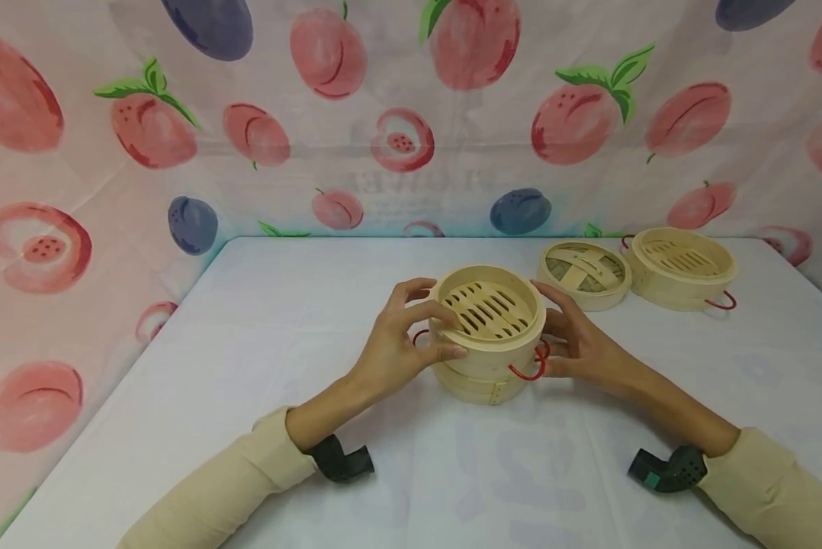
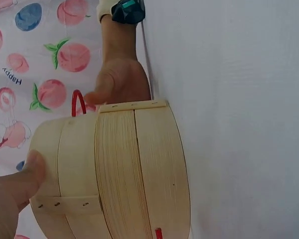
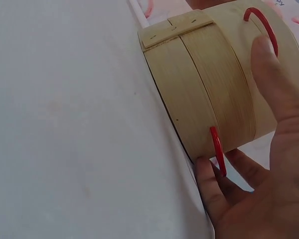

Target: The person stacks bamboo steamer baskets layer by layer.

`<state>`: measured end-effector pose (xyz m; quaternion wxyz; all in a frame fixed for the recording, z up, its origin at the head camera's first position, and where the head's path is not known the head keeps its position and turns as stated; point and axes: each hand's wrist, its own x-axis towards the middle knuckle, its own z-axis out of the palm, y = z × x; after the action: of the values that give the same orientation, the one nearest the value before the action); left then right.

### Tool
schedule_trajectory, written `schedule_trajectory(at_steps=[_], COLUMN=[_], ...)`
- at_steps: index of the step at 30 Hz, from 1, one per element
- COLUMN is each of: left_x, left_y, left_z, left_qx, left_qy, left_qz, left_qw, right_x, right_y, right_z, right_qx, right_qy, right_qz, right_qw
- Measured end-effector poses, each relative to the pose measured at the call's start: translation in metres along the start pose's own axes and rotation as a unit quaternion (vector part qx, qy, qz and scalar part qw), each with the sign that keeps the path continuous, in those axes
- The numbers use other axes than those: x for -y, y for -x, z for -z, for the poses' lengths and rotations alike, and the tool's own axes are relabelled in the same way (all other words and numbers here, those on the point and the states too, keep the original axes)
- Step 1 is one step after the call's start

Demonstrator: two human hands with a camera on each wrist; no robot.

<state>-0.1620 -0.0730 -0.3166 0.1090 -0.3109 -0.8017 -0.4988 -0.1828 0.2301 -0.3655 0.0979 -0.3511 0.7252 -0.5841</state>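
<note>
Two round bamboo steamer baskets stand stacked near the middle of the table. The upper basket (image 1: pixel 483 360) has a slatted floor and red handles; the lower basket (image 1: pixel 471 387) is beneath it. My left hand (image 1: pixel 393 347) grips the upper basket's left rim, with a finger over the edge and the thumb against the outer wall. On the other side, my right hand (image 1: pixel 582 339) holds the stack. In the right wrist view its thumb (image 3: pixel 266 69) lies by the upper red handle (image 3: pixel 269 30), with the fingers around the lower basket (image 3: pixel 179 94).
Behind and to the right lies a woven bamboo steamer lid (image 1: pixel 585 271). Next to it stands another bamboo basket (image 1: pixel 679 293) with red handles. A white cloth covers the table (image 1: pixel 301 305), and a fruit-print curtain (image 1: pixel 452 160) hangs behind it.
</note>
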Motion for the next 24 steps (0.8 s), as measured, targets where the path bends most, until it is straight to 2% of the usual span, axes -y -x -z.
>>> schedule_trajectory(at_steps=[4, 8, 13, 20, 24], left_x=[0.002, 0.003, 0.002, 0.003, 0.007], left_y=[-0.001, -0.001, 0.0, 0.0, -0.002], left_z=[0.0, -0.001, -0.003, -0.005, -0.002], left_qx=[-0.004, -0.006, -0.008, -0.01, 0.014], left_qy=[0.006, 0.011, 0.02, 0.013, 0.011], left_qz=[-0.001, 0.007, 0.017, 0.013, 0.001], left_qw=[1.0, 0.9999, 0.9996, 0.9998, 0.9998], right_x=[0.005, 0.007, 0.006, 0.009, 0.01], right_y=[0.0, -0.001, -0.004, -0.004, -0.004], right_z=[0.001, -0.002, -0.008, -0.014, -0.015], right_qx=[0.008, 0.017, 0.005, -0.015, -0.016], right_qy=[0.024, 0.036, 0.061, 0.074, 0.076], right_qz=[0.001, 0.024, 0.051, 0.046, 0.036], right_qw=[0.9997, 0.9989, 0.9968, 0.9961, 0.9963])
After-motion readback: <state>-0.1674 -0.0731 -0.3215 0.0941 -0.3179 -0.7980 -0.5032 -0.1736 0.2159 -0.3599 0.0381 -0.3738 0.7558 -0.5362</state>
